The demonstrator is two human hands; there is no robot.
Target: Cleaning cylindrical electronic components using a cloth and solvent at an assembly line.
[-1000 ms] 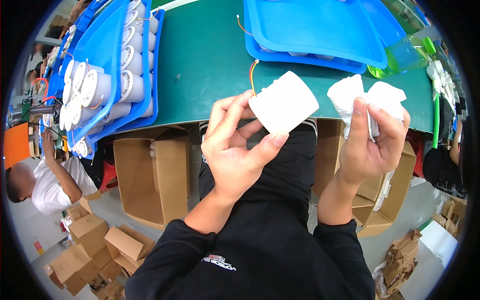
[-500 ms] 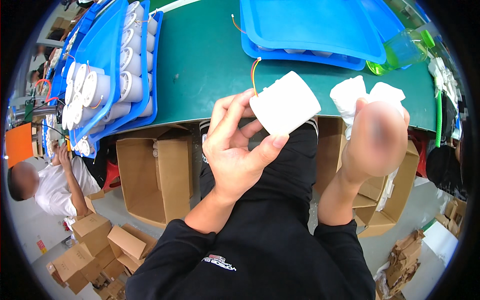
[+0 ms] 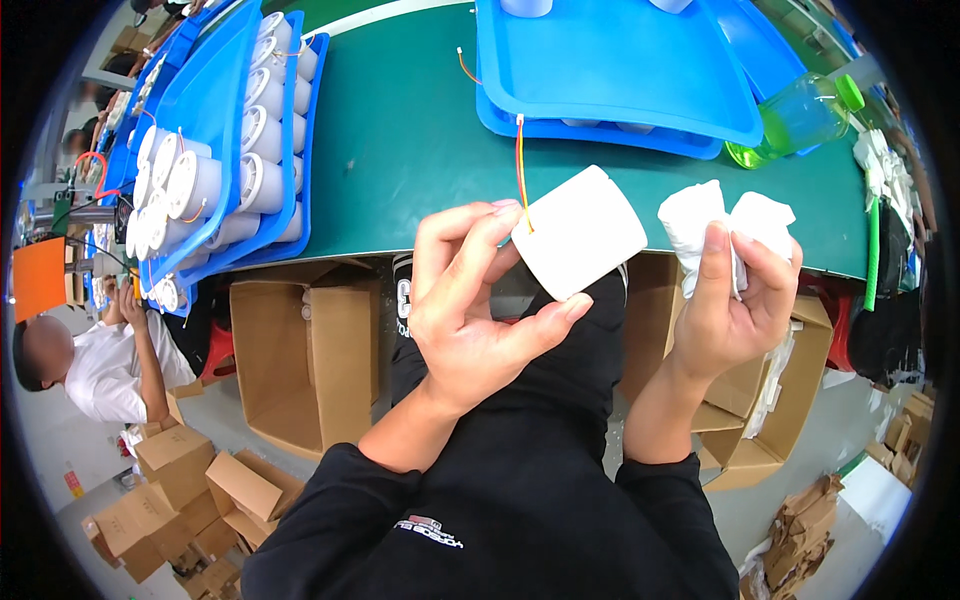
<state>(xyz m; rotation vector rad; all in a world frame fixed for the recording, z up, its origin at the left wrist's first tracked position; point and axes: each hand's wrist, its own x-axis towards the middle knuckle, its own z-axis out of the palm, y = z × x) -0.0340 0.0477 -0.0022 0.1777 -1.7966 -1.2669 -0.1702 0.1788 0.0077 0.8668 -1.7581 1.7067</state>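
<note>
My left hand (image 3: 455,320) grips a white round-cornered plastic housing (image 3: 582,235) between thumb and fingers, at its left and lower sides. A thin red-and-yellow wire lead (image 3: 521,170) rises from the housing and ends in a small white plug near the blue tray's front rim. To the right, my right hand (image 3: 728,320) pinches a crumpled white cloth (image 3: 692,225) between thumb and fingers, with its two ends sticking up. Cloth and housing are apart. Both hands are near the front edge of the green table (image 3: 400,170).
Stacked blue trays (image 3: 270,228) with several white cup-shaped housings (image 3: 193,185) stand at left. Another blue tray stack (image 3: 620,70) lies ahead, beside a green-capped bottle (image 3: 800,115). Open cardboard boxes (image 3: 345,350) sit below the table edge. A seated person (image 3: 120,365) works at far left.
The housing sits slightly lower in view and has turned a little in my left hand. My right hand's fingers, smeared before, now show clearly around the cloth. The whole view has shifted slightly.
</note>
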